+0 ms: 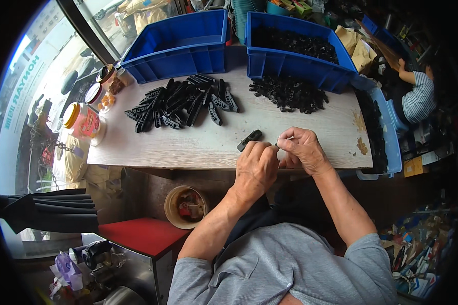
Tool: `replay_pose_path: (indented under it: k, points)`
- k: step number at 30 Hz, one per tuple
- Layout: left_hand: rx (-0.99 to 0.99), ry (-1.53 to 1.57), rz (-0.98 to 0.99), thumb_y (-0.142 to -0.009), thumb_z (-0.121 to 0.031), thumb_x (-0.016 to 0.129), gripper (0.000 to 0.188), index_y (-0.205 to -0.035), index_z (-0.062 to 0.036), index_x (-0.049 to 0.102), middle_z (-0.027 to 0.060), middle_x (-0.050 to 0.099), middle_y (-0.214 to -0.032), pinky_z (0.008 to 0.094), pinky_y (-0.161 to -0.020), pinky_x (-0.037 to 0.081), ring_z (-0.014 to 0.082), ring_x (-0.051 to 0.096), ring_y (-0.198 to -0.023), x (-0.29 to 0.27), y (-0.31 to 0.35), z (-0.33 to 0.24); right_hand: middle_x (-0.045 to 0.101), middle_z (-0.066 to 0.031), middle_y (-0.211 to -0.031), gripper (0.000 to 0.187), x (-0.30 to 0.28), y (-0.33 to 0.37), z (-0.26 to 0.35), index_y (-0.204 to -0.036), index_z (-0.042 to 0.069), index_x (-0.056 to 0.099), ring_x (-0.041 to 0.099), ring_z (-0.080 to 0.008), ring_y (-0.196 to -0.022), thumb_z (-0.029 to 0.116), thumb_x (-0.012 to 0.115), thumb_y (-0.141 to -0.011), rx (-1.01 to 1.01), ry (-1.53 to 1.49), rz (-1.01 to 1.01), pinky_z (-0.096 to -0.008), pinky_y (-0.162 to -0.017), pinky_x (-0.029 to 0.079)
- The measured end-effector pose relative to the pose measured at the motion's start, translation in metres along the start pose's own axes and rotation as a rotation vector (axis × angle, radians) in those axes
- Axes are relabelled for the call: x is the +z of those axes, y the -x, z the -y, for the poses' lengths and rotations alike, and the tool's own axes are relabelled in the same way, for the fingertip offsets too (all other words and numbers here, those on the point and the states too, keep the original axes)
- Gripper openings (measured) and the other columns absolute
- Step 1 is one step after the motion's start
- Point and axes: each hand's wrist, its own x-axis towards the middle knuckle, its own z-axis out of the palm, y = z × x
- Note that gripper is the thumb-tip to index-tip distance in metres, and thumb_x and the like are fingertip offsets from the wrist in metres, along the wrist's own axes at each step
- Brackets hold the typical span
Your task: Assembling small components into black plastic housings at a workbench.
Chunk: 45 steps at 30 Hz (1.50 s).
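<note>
Over the table's front edge, my left hand [257, 165] is closed with its back to the view. A black plastic part [250, 141] sticks out past its fingers, and most of the part's grip is hidden. Close beside it, my right hand [301, 149] pinches thumb and fingers together at the left fingertips. A tiny dark bit shows there, too small to name. Farther off lies a heap of long black plastic pieces [180, 101] on the left. To the right is a pile of small black parts [292, 94].
Two blue bins [188, 62] stand along the back of the pale table [188, 147]; the right one holds small black parts. Lidded jars [84, 122] line the left edge. A light-blue tub [389, 132] adjoins the right edge. Below stands a bucket [171, 203]. Another person [417, 96] is at far right.
</note>
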Motion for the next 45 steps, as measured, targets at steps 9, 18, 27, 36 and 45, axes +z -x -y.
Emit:
replay_pose_path:
  k: [9, 18, 27, 36, 45]
  points:
    - [-0.082, 0.028, -0.042, -0.071, 0.005, 0.072, 0.033, -0.1, -0.0043, 0.058, 0.0119, 0.062, -0.09, 0.0384, -0.068, 0.051, 0.031, 0.061, -0.081, -0.008, 0.013, -0.004, 0.057, -0.0007, -0.058, 0.02, 0.004, 0.006, -0.001, -0.093, 0.002, 0.066, 0.052, -0.008, -0.045, 0.018, 0.076, -0.087, 0.023, 0.079, 0.031, -0.0263, -0.05, 0.053]
    - [-0.33, -0.485, 0.11, -0.08, -0.021, 0.073, 0.043, -0.118, -0.0077, 0.058, 0.0132, 0.06, -0.116, 0.0461, -0.093, 0.04, 0.0346, 0.052, -0.113, -0.029, 0.008, 0.031, 0.055, -0.0005, -0.059, 0.014, 0.003, 0.003, -0.011, -0.092, 0.004, 0.065, 0.062, -0.0138, -0.054, 0.016, 0.073, -0.089, -0.136, -0.105, -0.063, -0.0313, -0.058, 0.057]
    - [-0.185, -0.319, 0.141, -0.077, -0.014, 0.072, 0.05, -0.125, -0.0103, 0.06, 0.0151, 0.056, -0.121, 0.0492, -0.091, 0.042, 0.0357, 0.05, -0.112, -0.027, -0.011, 0.02, 0.052, -0.0012, -0.058, 0.014, -0.003, 0.0, -0.02, -0.093, 0.005, 0.063, 0.06, -0.0149, -0.056, 0.017, 0.069, -0.091, -0.159, -0.158, -0.172, -0.0387, -0.065, 0.061]
    - [-0.2, -0.2, 0.007, -0.074, -0.007, 0.075, 0.047, -0.119, -0.0083, 0.06, 0.0124, 0.061, -0.098, 0.0424, -0.079, 0.047, 0.0332, 0.054, -0.092, -0.007, -0.002, 0.007, 0.051, -0.001, -0.059, 0.013, -0.004, 0.0, -0.019, -0.093, 0.005, 0.062, 0.061, -0.0152, -0.059, 0.018, 0.066, -0.093, -0.213, -0.221, -0.159, -0.0418, -0.065, 0.062]
    - [-0.248, -0.209, 0.162, -0.078, -0.014, 0.075, 0.043, -0.118, -0.0138, 0.061, 0.0082, 0.057, -0.08, 0.0411, -0.064, 0.045, 0.0286, 0.054, -0.074, 0.0, 0.002, -0.016, 0.05, -0.0003, -0.059, 0.011, -0.008, -0.001, -0.024, -0.095, 0.006, 0.062, 0.055, -0.0141, -0.056, 0.017, 0.066, -0.093, -0.22, -0.257, -0.183, -0.0346, -0.063, 0.058]
